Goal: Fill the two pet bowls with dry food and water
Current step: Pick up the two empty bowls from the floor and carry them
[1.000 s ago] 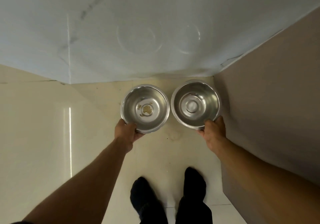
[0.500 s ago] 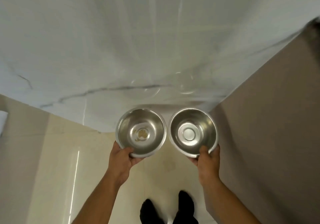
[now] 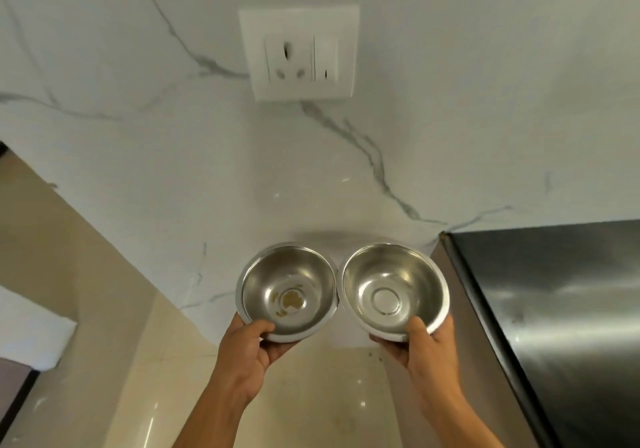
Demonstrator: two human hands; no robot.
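Two bowls, one per hand, and I'm carrying both in the air in front of me. My left hand (image 3: 247, 345) pinches the near rim of the left bowl (image 3: 287, 291), thumb inside, fingers curled underneath; there's a bit of dried food residue at its bottom, otherwise empty. My right hand (image 3: 420, 347) has the same thumb-over-rim hold on the right bowl (image 3: 394, 288), which looks clean and dry. Their rims touch or nearly touch in the middle.

Risk now: both are tipped toward me and held only at one edge, so smooth steel could swivel or slip out of that pinch, I'd judge, especially if the rims knock together. Nothing to spill yet, so a drop means noise and a dent, not mess.

Below, the glossy floor (image 3: 311, 406) is open. To my right the dark steel appliance (image 3: 554, 309) stands close to the right bowl, its corner edge the thing to clip. Ahead, the marble wall (image 3: 138, 135) with a socket plate (image 3: 299, 52) closes things off; free room lies left.
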